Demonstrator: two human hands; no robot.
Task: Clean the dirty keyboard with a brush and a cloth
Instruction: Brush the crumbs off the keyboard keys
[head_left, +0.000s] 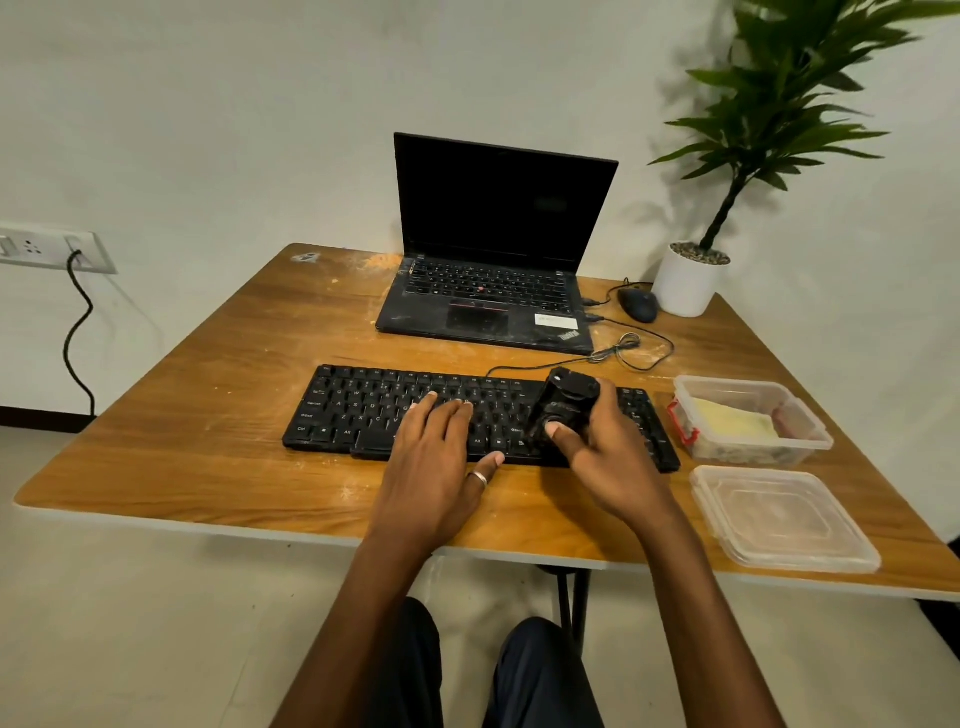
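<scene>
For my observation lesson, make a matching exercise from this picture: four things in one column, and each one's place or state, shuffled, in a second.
1 left hand
2 right hand
3 clear container
4 laptop

a open, behind the keyboard
b grips the black brush
c rests flat on the keyboard
d holds a yellow cloth

Pairs: 1-c, 2-b, 3-d, 4-a

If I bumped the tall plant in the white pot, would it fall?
Maybe. The plant rises tall and leaning above a small pot, so it looks top-heavy. It stands by the table corner, so it might drop off.
</scene>
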